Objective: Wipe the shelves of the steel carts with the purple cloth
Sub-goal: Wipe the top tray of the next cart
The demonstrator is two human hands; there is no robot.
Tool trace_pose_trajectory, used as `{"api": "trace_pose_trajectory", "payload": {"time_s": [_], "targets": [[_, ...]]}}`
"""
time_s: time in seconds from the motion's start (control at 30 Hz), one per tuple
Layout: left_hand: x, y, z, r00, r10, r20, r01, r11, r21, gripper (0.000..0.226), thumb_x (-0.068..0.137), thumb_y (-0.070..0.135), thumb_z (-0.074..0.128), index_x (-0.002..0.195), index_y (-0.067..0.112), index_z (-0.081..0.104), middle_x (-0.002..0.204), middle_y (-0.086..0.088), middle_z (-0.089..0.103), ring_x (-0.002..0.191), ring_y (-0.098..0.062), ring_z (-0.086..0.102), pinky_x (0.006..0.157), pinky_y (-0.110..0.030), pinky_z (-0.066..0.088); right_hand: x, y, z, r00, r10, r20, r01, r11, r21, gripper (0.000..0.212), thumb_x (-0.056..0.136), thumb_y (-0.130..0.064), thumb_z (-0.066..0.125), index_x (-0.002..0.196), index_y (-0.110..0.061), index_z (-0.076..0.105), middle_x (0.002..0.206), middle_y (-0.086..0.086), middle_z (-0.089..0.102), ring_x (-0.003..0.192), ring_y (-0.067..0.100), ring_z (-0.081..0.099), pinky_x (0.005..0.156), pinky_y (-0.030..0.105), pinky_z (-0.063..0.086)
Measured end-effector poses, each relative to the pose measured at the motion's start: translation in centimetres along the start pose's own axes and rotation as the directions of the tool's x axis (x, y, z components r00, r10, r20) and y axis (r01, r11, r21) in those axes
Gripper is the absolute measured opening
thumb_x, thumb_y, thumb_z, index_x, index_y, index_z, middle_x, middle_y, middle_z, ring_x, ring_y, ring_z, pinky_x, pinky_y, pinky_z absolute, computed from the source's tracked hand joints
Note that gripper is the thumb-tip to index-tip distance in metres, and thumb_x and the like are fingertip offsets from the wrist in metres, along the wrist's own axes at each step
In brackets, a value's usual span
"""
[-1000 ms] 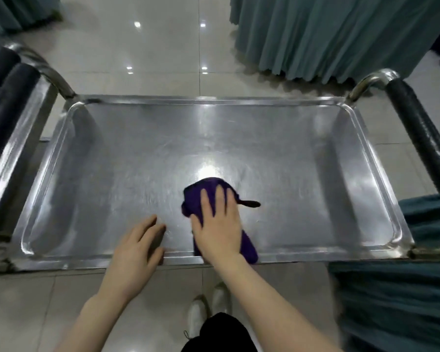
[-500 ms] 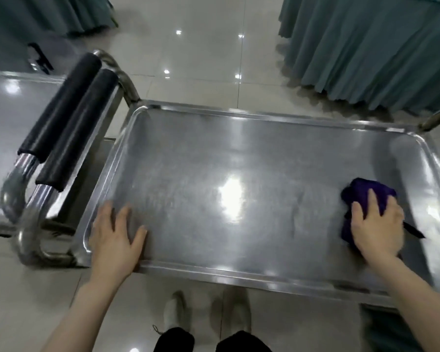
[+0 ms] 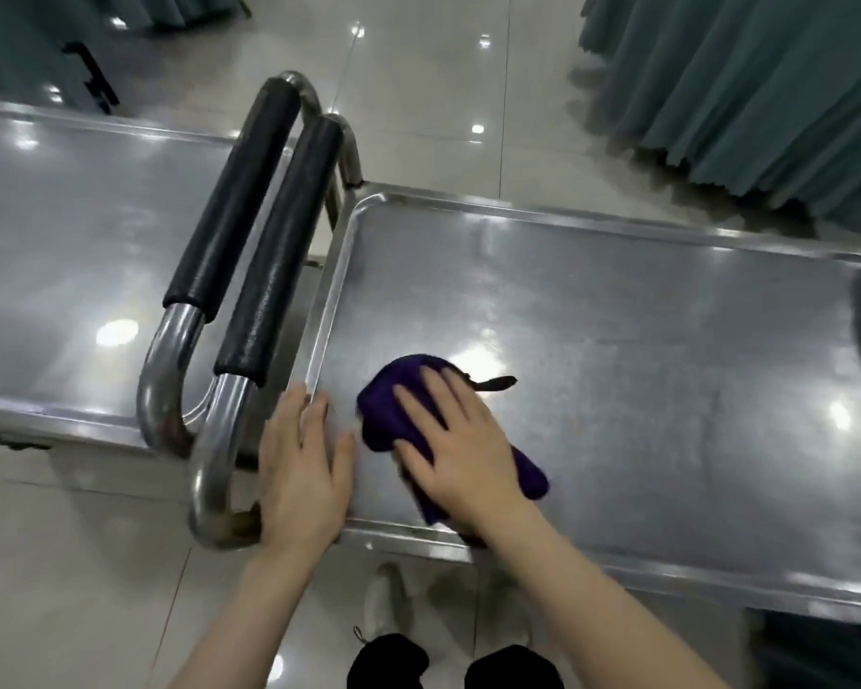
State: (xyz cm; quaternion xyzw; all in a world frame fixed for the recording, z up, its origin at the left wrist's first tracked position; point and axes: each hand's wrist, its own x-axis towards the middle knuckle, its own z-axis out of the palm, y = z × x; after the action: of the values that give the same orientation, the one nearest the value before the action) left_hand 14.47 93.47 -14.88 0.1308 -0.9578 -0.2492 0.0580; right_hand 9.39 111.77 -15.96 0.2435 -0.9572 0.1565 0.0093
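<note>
On the near-left corner of the steel cart's top shelf (image 3: 617, 340), the purple cloth (image 3: 393, 405) lies bunched under the right hand (image 3: 461, 455), which presses it flat-palmed, fingers spread toward 11 o'clock. At 9 o'clock of it, the left hand (image 3: 302, 474) rests open on the shelf rim, beside two black-padded handles (image 3: 279, 251).
</note>
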Motion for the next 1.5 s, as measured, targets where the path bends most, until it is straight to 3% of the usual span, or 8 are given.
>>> {"api": "trace_pose_trajectory", "payload": {"time_s": [0.1,0.27,0.37,0.5,0.77,1.03,1.3,1.5], "targets": [[-0.1,0.0,0.2,1.0,0.016,-0.008,-0.016,0.999,0.051,0.058,0.096,0.043,0.032,0.14,0.008,0.044,0.153,-0.014,0.03,0.143,-0.03,0.026,0.115,-0.051,0.026,-0.7,8.1,-2.9,0.915,0.372,-0.157,-0.383,0.923,-0.044,0.05,0.097,-0.037,0.054,0.143,-0.017,0.05,0.151,0.019,0.038,0.138,0.041,0.035,0.116,0.047,0.027],[-0.6,-0.7,0.9,0.996,0.085,-0.012,-0.083,0.991,0.109,0.057,0.097,0.046,0.033,0.14,0.01,0.042,0.156,-0.015,0.023,0.146,-0.03,0.016,0.116,-0.05,0.019,0.3,14.6,-6.1,0.543,0.807,-0.231,-0.835,0.548,-0.046,0.055,0.102,-0.046,0.035,0.152,-0.022,0.033,0.159,0.018,0.019,0.143,0.039,0.02,0.118,0.048,0.015],[-0.6,-0.5,0.7,0.996,0.084,-0.039,-0.081,0.993,0.083,0.057,0.098,0.045,0.033,0.143,0.011,0.039,0.156,-0.015,0.024,0.147,-0.027,0.016,0.117,-0.043,0.013,4.4,8.8,-3.8,0.693,0.693,-0.199,-0.72,0.68,-0.142,0.056,0.102,-0.047,0.033,0.153,-0.023,0.03,0.159,0.017,0.02,0.142,0.038,0.021,0.119,0.043,0.013],[-0.1,-0.1,-0.3,0.993,0.045,-0.11,-0.052,0.996,-0.069,0.055,0.098,0.038,0.036,0.143,0.007,0.039,0.151,-0.015,0.035,0.141,-0.027,0.031,0.115,-0.018,0.005,7.7,-2.4,0.4,0.991,0.121,-0.052,-0.126,0.985,-0.121,0.053,0.096,-0.039,0.051,0.143,-0.014,0.048,0.148,0.025,0.039,0.137,0.041,0.036,0.117,0.048,0.021],[0.2,0.4,-1.3,0.991,0.026,-0.133,-0.049,0.983,-0.175,0.051,0.098,0.029,0.039,0.138,-0.002,0.044,0.142,-0.018,0.046,0.132,-0.02,0.036,0.113,-0.008,0.007,2.6,-3.0,0.5,0.974,-0.222,0.035,0.222,0.975,0.003,0.052,0.095,-0.039,0.057,0.14,-0.014,0.052,0.148,0.02,0.042,0.138,0.036,0.037,0.116,0.048,0.027],[0.1,0.3,-0.1,0.979,0.066,-0.195,-0.082,0.994,-0.076,0.049,0.1,0.035,0.035,0.139,0.007,0.042,0.146,-0.013,0.042,0.132,-0.02,0.034,0.112,-0.01,0.003,21.4,5.0,-0.2,0.89,0.447,-0.092,-0.455,0.883,-0.118,0.056,0.1,-0.052,0.033,0.15,-0.028,0.034,0.16,0.01,0.022,0.144,0.032,0.021,0.119,0.038,0.015],[-0.1,0.5,-0.5,0.988,0.019,-0.154,-0.043,0.987,-0.156,0.056,0.1,0.039,0.03,0.143,0.006,0.04,0.149,-0.015,0.038,0.133,-0.022,0.035,0.11,-0.008,0.004,2.5,-2.7,-0.3,0.995,-0.1,0.011,0.1,0.995,-0.01,0.053,0.093,-0.039,0.059,0.14,-0.015,0.052,0.147,0.021,0.042,0.138,0.038,0.038,0.117,0.048,0.025],[-0.2,0.1,0.1,0.991,0.049,-0.128,-0.059,0.995,-0.077,0.053,0.1,0.037,0.032,0.146,0.01,0.036,0.153,-0.011,0.033,0.142,-0.024,0.028,0.115,-0.015,0.002,-2.7,1.5,-1.4,0.999,0.026,0.032,-0.024,0.999,-0.035,0.054,0.096,-0.048,0.048,0.144,-0.024,0.046,0.154,0.01,0.036,0.141,0.032,0.033,0.115,0.045,0.03]]}}
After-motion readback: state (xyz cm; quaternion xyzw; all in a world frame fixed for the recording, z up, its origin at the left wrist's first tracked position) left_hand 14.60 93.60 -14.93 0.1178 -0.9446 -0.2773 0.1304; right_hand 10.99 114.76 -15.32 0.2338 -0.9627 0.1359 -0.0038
